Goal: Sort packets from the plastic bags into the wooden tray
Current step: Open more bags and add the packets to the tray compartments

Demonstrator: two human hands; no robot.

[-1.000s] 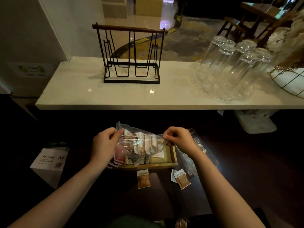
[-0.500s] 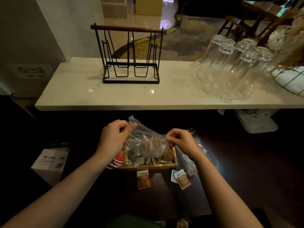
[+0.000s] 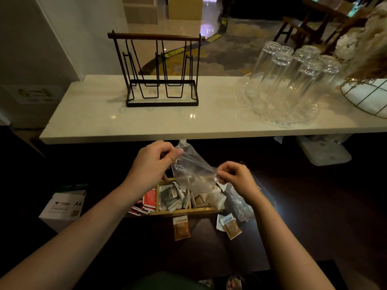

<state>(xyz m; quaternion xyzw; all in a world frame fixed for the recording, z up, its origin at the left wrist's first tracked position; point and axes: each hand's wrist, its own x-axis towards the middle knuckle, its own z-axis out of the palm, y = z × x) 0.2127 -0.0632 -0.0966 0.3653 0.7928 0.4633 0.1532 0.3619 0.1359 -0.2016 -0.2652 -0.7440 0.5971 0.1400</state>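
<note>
My left grip (image 3: 156,162) and right grip (image 3: 234,177) pinch the plastic bag (image 3: 191,172), now tipped over the wooden tray (image 3: 196,210); its packets (image 3: 211,198) have slid out into the right compartment; this bag looks nearly emptied.

Two bare forearms enter from the frame's 7 and 5 o'clock corners, with no sleeves, watch or rings visible on the left hand (image 3: 151,162) or right hand (image 3: 236,179). A dark green garment (image 3: 163,282) shows at 6 o'clock.
</note>
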